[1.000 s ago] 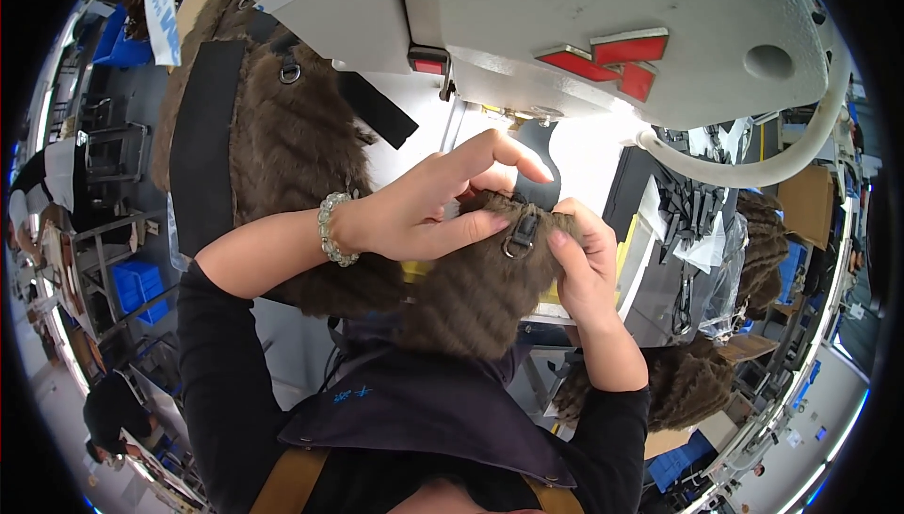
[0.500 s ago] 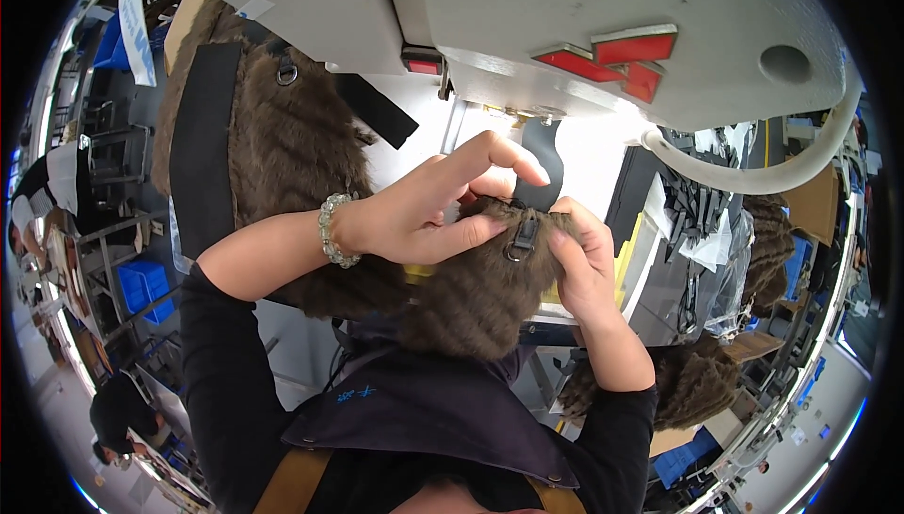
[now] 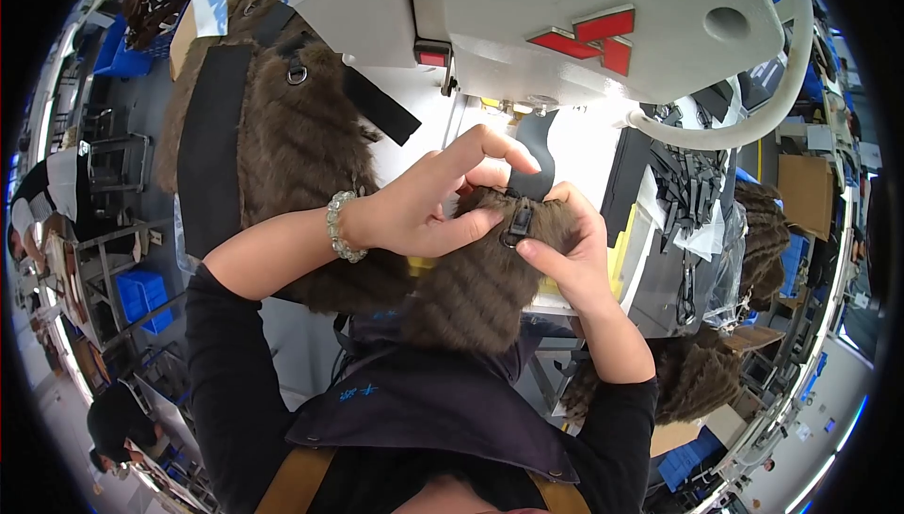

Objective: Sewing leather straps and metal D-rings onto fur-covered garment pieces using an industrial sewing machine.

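A brown fur piece (image 3: pixel 466 302) hangs between my hands at the bed of a pale grey sewing machine (image 3: pixel 603 53). On its upper end sits a short black strap tab with a metal ring (image 3: pixel 520 223). A dark grey band (image 3: pixel 534 149) runs from that end up under the machine head. My left hand (image 3: pixel 438 199), wearing a beaded bracelet (image 3: pixel 341 227), is closed on the fur's upper edge, its index finger bent over the band. My right hand (image 3: pixel 579 255) grips the right side of the fur, thumb beside the ring. The fingertips behind the fur are hidden.
At left lies a larger brown fur piece (image 3: pixel 301 128) with a wide black strip (image 3: pixel 212 142) and another ring. Black straps and small parts (image 3: pixel 683 175) are heaped at right. A white hose (image 3: pixel 725 137) curves off the machine. More fur (image 3: pixel 697 377) is piled lower right.
My right thumb has slid down and left, beside the ring on the tab. My left hand keeps its hold. The view has shifted slightly, so the machine head appears further left.
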Action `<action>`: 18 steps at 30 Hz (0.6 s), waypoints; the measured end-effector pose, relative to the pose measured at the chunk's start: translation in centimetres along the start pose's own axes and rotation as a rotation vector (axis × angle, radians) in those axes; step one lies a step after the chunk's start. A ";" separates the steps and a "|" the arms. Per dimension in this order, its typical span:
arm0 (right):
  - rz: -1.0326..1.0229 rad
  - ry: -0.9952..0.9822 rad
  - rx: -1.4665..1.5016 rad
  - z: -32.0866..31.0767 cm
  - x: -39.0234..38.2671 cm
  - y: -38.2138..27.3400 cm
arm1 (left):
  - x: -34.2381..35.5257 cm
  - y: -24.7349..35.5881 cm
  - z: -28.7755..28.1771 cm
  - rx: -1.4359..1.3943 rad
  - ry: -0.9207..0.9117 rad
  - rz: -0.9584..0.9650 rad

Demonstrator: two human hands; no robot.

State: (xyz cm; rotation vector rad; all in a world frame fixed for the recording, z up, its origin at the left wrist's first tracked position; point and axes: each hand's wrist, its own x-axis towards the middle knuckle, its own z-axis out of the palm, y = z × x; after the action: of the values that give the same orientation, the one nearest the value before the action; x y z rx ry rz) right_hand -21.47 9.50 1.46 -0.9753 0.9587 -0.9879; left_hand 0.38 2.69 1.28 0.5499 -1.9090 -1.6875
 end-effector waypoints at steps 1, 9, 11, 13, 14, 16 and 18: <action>0.005 0.006 0.000 0.0 0.0 0.0 | 0.0 0.0 0.0 0.010 0.006 0.024; -0.102 0.081 -0.146 0.6 -0.3 0.3 | 0.7 -0.8 0.5 0.073 0.113 0.240; -0.346 0.110 -0.453 0.6 -0.2 0.5 | 0.7 -0.9 0.4 0.023 0.139 0.242; -0.741 0.099 -0.927 0.2 0.1 0.7 | 0.6 -0.8 0.0 -0.086 0.123 0.179; -0.823 0.085 -1.015 -0.1 0.1 0.7 | 0.7 -0.9 0.0 -0.106 0.137 0.192; -0.998 0.074 -1.171 -0.5 0.0 0.7 | 0.8 -1.0 -0.1 -0.165 0.178 0.227; -1.083 0.114 -1.247 -0.5 0.0 0.9 | 0.6 -1.0 -0.2 -0.180 0.187 0.202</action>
State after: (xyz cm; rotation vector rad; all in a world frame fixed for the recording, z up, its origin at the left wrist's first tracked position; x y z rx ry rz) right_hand -21.76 9.57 0.50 -2.6872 1.1329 -1.2823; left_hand -0.05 2.00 0.34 0.4140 -1.6054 -1.5972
